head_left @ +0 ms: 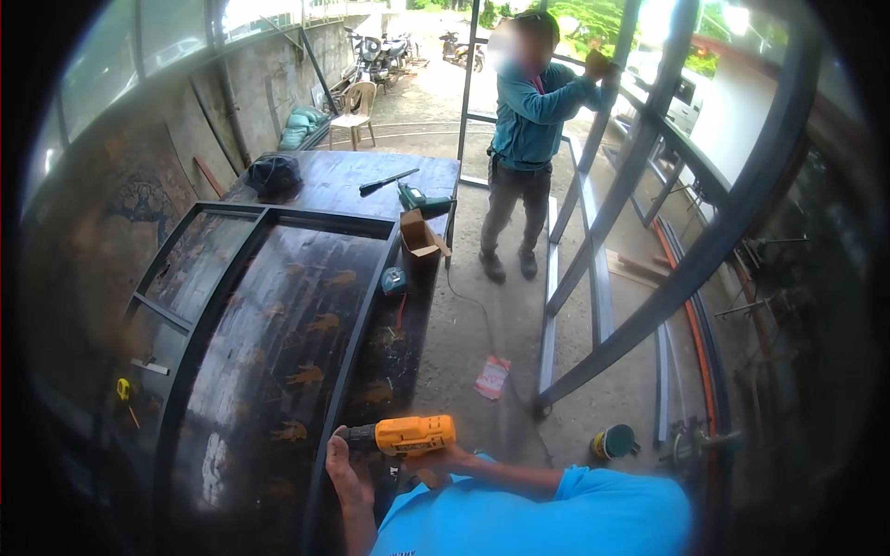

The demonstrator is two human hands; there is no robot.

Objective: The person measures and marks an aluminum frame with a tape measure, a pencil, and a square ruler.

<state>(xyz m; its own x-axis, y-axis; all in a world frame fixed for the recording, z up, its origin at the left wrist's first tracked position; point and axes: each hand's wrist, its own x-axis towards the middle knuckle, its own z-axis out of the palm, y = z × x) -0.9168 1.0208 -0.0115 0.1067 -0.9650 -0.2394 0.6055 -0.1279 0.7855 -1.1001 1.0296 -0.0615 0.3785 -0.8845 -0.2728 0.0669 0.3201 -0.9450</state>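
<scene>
My right hand grips the handle of a yellow-orange cordless drill, held level with its black chuck pointing left. At the front of the chuck is my left hand, its fingertips closed by the drill's tip; what they pinch is too small to make out. Both hands are above the near right side of a dark metal frame, which lies on a dark worktable. On the table, right of the frame, are a teal tape measure and an open cardboard box.
A green power drill and a black bag sit at the table's far end. A yellow tape measure lies at left. To the right, a co-worker has hands raised at a tall upright metal frame. A bucket stands on the floor.
</scene>
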